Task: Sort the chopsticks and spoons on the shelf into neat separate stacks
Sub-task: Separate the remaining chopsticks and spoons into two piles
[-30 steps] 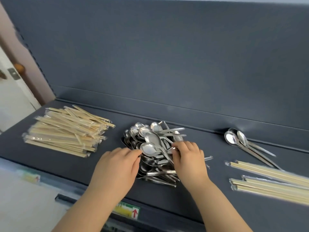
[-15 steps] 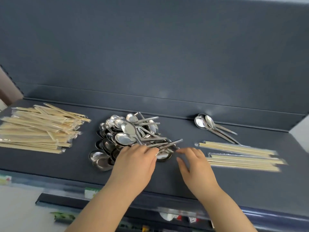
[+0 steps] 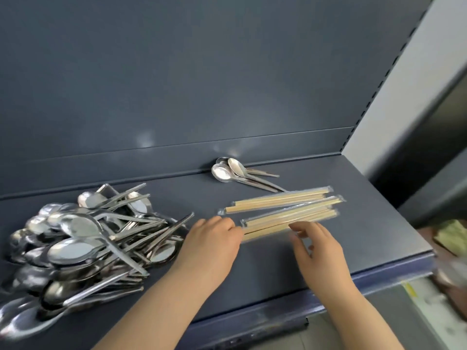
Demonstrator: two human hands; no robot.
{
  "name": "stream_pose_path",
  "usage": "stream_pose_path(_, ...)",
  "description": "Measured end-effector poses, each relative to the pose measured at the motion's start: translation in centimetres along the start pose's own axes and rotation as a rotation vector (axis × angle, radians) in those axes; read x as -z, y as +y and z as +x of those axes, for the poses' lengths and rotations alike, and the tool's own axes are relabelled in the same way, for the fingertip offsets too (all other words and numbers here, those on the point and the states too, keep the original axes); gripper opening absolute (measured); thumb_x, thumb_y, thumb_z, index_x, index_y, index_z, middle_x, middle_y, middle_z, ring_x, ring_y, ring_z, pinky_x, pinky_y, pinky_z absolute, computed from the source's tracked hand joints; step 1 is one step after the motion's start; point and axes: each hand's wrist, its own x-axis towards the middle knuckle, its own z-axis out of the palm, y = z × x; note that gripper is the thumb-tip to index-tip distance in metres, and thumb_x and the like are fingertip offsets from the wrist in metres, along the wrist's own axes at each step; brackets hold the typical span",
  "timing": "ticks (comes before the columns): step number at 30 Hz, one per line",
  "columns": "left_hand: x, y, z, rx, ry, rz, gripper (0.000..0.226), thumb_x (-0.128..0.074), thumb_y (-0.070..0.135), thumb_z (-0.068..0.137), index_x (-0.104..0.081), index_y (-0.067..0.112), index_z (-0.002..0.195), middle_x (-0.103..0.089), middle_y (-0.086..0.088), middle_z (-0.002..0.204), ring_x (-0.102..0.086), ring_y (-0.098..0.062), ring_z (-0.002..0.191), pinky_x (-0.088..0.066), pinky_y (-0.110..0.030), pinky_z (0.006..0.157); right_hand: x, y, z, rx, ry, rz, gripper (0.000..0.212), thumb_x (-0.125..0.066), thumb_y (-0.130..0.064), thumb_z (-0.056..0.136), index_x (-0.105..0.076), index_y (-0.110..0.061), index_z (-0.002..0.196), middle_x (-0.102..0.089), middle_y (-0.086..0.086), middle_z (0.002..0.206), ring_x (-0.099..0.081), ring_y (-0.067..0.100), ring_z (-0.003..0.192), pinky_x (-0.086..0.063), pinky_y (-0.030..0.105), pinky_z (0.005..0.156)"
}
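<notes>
The dark shelf point(image 3: 384, 238) runs left to right in front of the person, closed off by a low lip at the back and ending in a front edge close under the wrists and a right edge not far past the packets. On its left sits the big tangled pile of steel spoons point(image 3: 96, 238), handles splaying toward the middle. To the right lie the wrapped chopsticks point(image 3: 285, 210) — a few clear packets roughly side by side, long axes running left to right and slanting slightly back at the right end. Behind them, against the back lip, are three loose spoons point(image 3: 237, 173), well apart from the big pile. The left hand point(image 3: 212, 243) is between the pile and the packets, knuckles bent, fingertips at the left end of the nearest packet; whether it pinches the wrapper I cannot tell. The right hand point(image 3: 318, 246) reaches over that packet's middle from the front, its fingers point(image 3: 300, 229) fairly straight and spread, blurred, touching the wrapper without closing on it. Both hands are at the nearest packet, so gathering looks likely to go lengthwise. Bare shelf in front gives room — less at the right.
</notes>
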Motion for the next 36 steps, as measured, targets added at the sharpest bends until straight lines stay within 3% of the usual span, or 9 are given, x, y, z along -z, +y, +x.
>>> stream_pose_path(6,-2.7,2.8,3.9,0.012,-0.057,-0.033,0.032,-0.089,0.020,0.047,-0.061,0.025,0.060,-0.050,0.012,0.061,-0.053,-0.013,0.056,-0.044,-0.024,0.047,2.2,3.3,4.8,0.054,-0.032,-0.049,0.021,-0.052,-0.010,0.092,-0.063,-0.021,0.106,-0.058,-0.014,0.101,-0.054,0.008,0.096,-0.039,0.019,0.081)
stream_pose_path(11,-3.7,4.5,4.2,0.157,-0.029,-0.081,0.028,-0.086,0.033,0.057,-0.061,0.029,0.069,-0.052,0.014,0.070,-0.055,-0.011,0.062,-0.043,-0.023,0.049,2.9,5.4,9.6,0.279,-0.244,-0.222,0.016,-0.058,-0.009,0.089,-0.069,-0.014,0.098,-0.065,-0.001,0.096,-0.056,0.023,0.093,-0.046,0.031,0.080)
stream_pose_path(13,-3.7,5.0,4.0,0.213,-0.038,-0.064,0.032,-0.087,0.029,0.054,-0.059,0.029,0.070,-0.053,0.013,0.070,-0.055,-0.011,0.062,-0.043,-0.024,0.050,2.7,5.8,11.1,0.394,-0.362,-0.285,0.013,-0.061,-0.013,0.087,-0.070,-0.016,0.095,-0.065,0.000,0.097,-0.055,0.027,0.093,-0.046,0.037,0.082)
stream_pose_path(16,-3.7,6.1,4.1,0.246,-0.092,0.082,0.038,-0.088,0.013,0.038,-0.060,0.022,0.062,-0.052,0.007,0.063,-0.053,-0.015,0.054,-0.045,-0.027,0.042,2.7,5.5,12.7,0.454,-0.490,-0.400,0.018,-0.056,-0.028,0.090,-0.064,-0.025,0.105,-0.059,-0.004,0.109,-0.049,0.020,0.103,-0.041,0.032,0.089)
stream_pose_path(21,-3.3,7.1,3.4,0.271,-0.149,0.204,0.049,-0.087,0.007,0.030,-0.057,0.020,0.067,-0.053,0.004,0.066,-0.053,-0.018,0.056,-0.045,-0.027,0.047,3.1,4.9,13.5,0.572,-0.512,-0.535,0.019,-0.046,-0.037,0.094,-0.053,-0.027,0.108,-0.053,-0.004,0.116,-0.045,0.020,0.111,-0.033,0.031,0.090)
stream_pose_path(26,-1.3,7.5,2.1,0.328,0.020,0.209,0.051,-0.061,-0.005,0.043,-0.054,0.021,0.087,-0.052,0.006,0.070,-0.052,-0.018,0.061,-0.046,-0.029,0.058,4.4,4.1,13.4,0.545,-0.416,-0.318,0.013,-0.035,-0.031,0.099,-0.041,-0.022,0.106,-0.064,-0.001,0.097,-0.056,0.025,0.087,-0.033,0.032,0.072)
stream_pose_path(28,-0.5,7.3,1.2,0.347,0.066,0.242,0.049,-0.056,-0.005,0.055,-0.052,0.022,0.097,-0.050,0.006,0.075,-0.050,-0.019,0.067,-0.036,-0.030,0.067,5.0,3.2,13.4,0.515,-0.396,-0.260,0.012,-0.036,-0.033,0.099,-0.041,-0.025,0.106,-0.062,-0.003,0.096,-0.055,0.025,0.085,-0.037,0.032,0.067)
stream_pose_path(31,1.5,6.6,-0.1,0.373,0.115,0.325,0.013,-0.046,0.025,0.089,-0.058,0.024,0.095,-0.047,0.006,0.074,-0.048,-0.020,0.066,-0.029,-0.033,0.065,5.6,1.6,13.1,0.486,-0.405,-0.178,0.007,-0.041,-0.033,0.096,-0.043,-0.030,0.101,-0.062,-0.009,0.090,-0.056,0.020,0.079,-0.046,0.033,0.067)
stream_pose_path(36,4.7,4.3,-1.9,0.398,0.124,0.359,0.033,-0.035,0.042,0.095,-0.064,0.027,0.090,-0.053,0.008,0.076,-0.054,-0.020,0.069,-0.033,-0.033,0.068,5.1,-1.6,11.6,0.450,-0.397,-0.023,0.003,-0.052,-0.031,0.092,-0.050,-0.033,0.091,-0.061,-0.014,0.081,-0.055,0.011,0.072,-0.048,0.032,0.068)
